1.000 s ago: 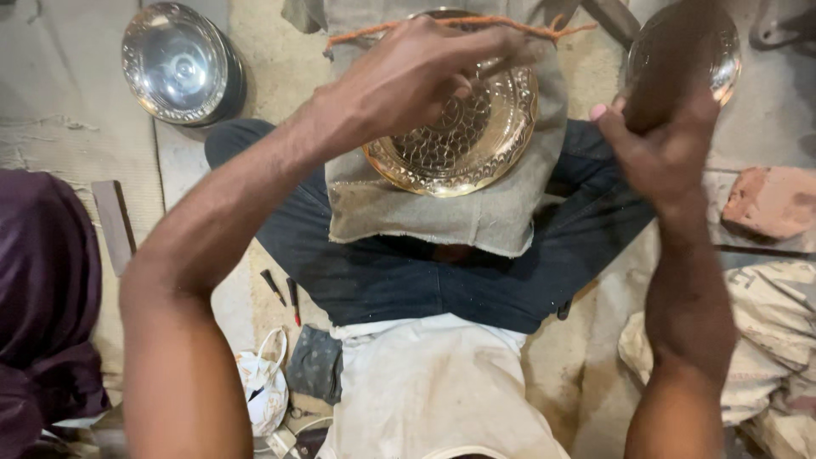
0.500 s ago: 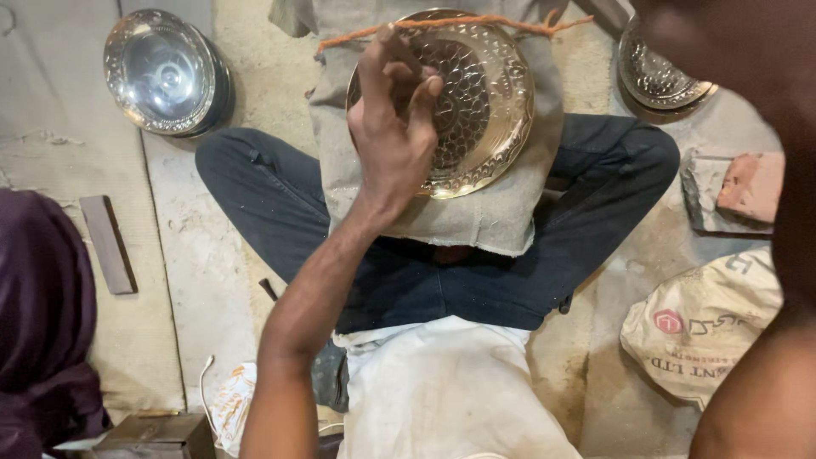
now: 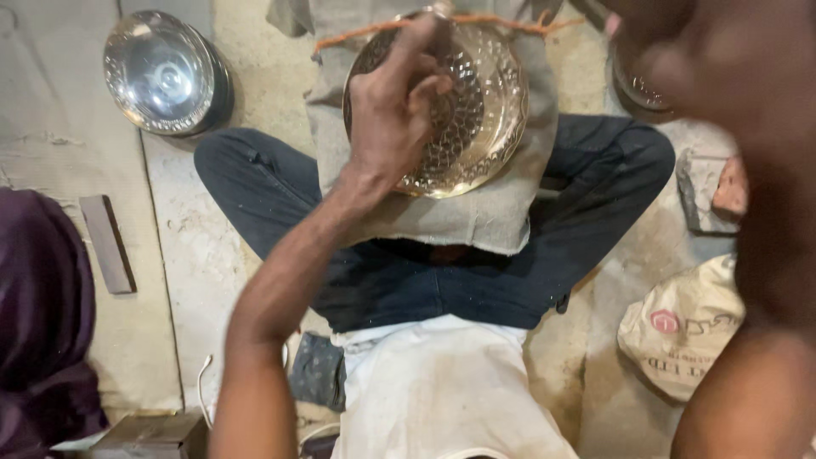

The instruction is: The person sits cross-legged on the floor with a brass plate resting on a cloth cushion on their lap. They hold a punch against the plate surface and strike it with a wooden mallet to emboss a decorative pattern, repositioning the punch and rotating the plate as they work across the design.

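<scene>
A round brass plate (image 3: 480,110) with a hammered pattern lies on a grey cloth (image 3: 497,212) over my crossed legs. My left hand (image 3: 395,115) rests on the plate, its fingers closed around a thin metal punch (image 3: 440,15) that stands on the plate's far rim. My right hand (image 3: 680,42) is raised close to the camera at the top right. It is dark and blurred, fisted around a dark handle that hardly shows. My right forearm (image 3: 756,323) fills the right edge.
A shiny steel bowl (image 3: 166,72) sits on the floor at the far left. Another metal dish (image 3: 633,93) lies half hidden behind my right hand. Brick pieces (image 3: 718,191) and a sack (image 3: 680,331) are at right. A flat bar (image 3: 108,242) and purple cloth (image 3: 38,314) lie at left.
My left hand has settled on the plate with the punch upright. My right hand has risen from beside the plate toward the camera and now blurs the right side.
</scene>
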